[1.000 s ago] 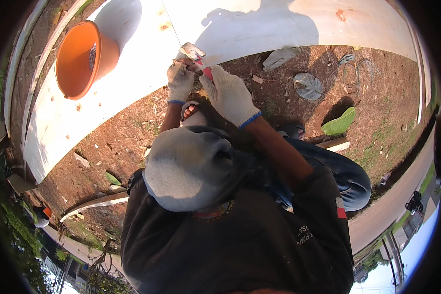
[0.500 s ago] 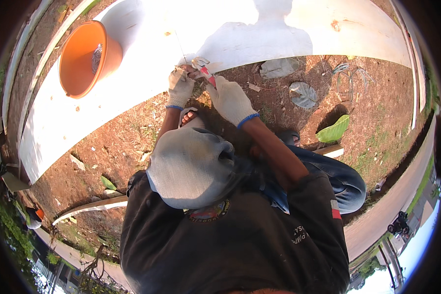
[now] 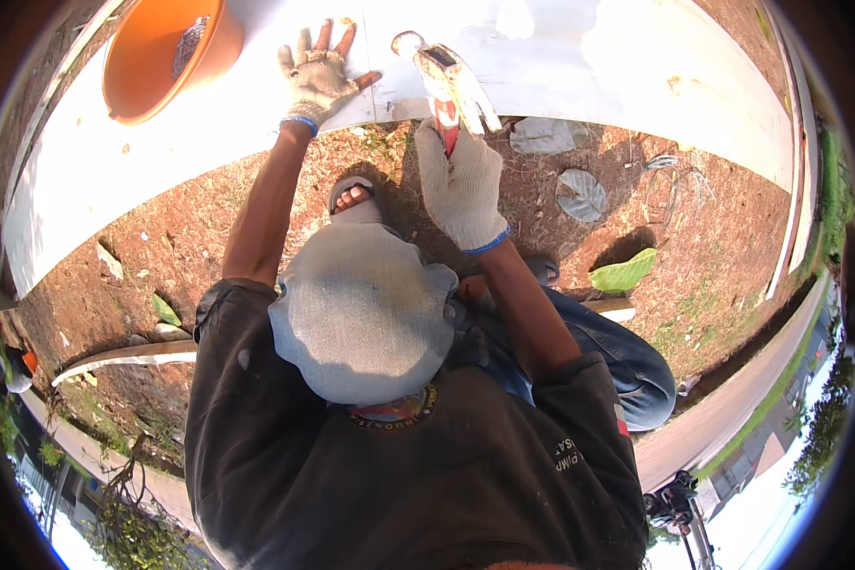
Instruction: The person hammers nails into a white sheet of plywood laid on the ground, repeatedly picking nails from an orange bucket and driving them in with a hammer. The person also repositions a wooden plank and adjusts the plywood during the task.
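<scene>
Two gloved hands, left hand [image 3: 319, 76] splayed on board [image 3: 579, 57], right hand [image 3: 461, 180] gripping hammer [image 3: 451, 81]

Orange bucket [image 3: 152, 57], green leaf [image 3: 622, 274], sandalled foot [image 3: 353, 197] on soil.

Knit cloth gloves [image 3: 463, 183]; seemingly metal hammer [image 3: 451, 81].

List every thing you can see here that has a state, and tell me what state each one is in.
left hand: gloved, fingers spread, flat on the white board
right hand: gloved, closed around the hammer's handle
hammer: gripped, head raised over the board
white board: lying flat on the soil
orange bucket: upright, open, something grey inside
green leaf: lying loose on the ground
</scene>
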Motion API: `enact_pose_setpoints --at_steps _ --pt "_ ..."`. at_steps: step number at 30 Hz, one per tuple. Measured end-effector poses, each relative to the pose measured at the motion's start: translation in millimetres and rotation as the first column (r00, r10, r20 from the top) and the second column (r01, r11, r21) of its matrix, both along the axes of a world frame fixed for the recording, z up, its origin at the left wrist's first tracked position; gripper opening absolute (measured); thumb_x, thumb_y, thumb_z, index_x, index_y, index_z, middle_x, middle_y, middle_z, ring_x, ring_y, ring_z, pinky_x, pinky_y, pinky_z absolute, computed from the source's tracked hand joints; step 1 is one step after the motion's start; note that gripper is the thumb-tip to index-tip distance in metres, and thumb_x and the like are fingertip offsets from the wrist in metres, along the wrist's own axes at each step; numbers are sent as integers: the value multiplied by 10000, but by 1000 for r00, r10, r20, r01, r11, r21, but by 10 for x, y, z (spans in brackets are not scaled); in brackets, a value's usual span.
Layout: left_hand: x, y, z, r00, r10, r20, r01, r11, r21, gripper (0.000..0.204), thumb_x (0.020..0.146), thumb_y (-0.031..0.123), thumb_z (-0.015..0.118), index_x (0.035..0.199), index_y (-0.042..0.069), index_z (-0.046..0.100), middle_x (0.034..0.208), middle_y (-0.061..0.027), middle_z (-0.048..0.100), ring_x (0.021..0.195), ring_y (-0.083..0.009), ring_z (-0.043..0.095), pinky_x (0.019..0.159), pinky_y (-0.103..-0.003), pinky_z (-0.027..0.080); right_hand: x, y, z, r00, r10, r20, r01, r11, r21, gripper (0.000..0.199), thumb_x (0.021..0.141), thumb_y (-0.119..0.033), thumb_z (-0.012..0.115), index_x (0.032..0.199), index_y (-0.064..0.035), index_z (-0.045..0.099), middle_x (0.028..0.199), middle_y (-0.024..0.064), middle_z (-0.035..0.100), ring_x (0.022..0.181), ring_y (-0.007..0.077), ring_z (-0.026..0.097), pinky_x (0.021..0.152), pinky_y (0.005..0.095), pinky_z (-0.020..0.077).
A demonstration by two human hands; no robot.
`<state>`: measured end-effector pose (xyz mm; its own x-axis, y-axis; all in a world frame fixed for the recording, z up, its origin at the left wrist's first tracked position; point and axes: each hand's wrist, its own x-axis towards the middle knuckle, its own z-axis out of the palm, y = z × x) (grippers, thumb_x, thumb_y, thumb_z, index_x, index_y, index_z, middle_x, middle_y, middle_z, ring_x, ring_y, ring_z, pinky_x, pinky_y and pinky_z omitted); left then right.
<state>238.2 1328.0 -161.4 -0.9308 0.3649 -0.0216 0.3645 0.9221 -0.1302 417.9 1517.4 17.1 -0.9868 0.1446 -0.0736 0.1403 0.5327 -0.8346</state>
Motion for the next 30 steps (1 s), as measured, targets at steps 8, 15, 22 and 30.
enact_pose_setpoints --at_steps 8,15,22,30 --pt "-17 156 223 996 35 88 -31 999 -40 965 843 774 644 1646 370 293 1725 -112 254 1579 -425 210 1210 -729 132 -140 54 -382 989 68 131 -99 965 244 307 1035 -280 615 936 7 573 760 294 652 778 494 678 611 533 514" --pt "-62 127 53 999 34 30 -32 999 -38 1053 758 944 532 1637 410 308 1741 -94 223 1589 -440 168 1193 -738 73 44 -36 -335 998 39 -57 -29 985 169 252 1045 -235 605 957 -2 570 703 258 649 698 460 693 553 504 498" --pt "-81 36 -9 999 39 28 -40 999 7 1033 766 929 548 1631 409 326 1742 -90 215 1592 -434 158 1193 -744 63 -152 -44 -99 997 -16 -78 28 988 154 263 1027 -212 640 932 17 552 678 235 639 645 440 680 515 448 481" --pt "-44 218 140 995 40 94 -36 998 -43 1032 774 919 552 1637 407 308 1744 -83 211 1596 -432 141 1191 -753 33 70 9 -812 976 71 205 -129 948 290 235 1025 -200 616 941 16 571 685 214 636 681 466 673 572 454 518"
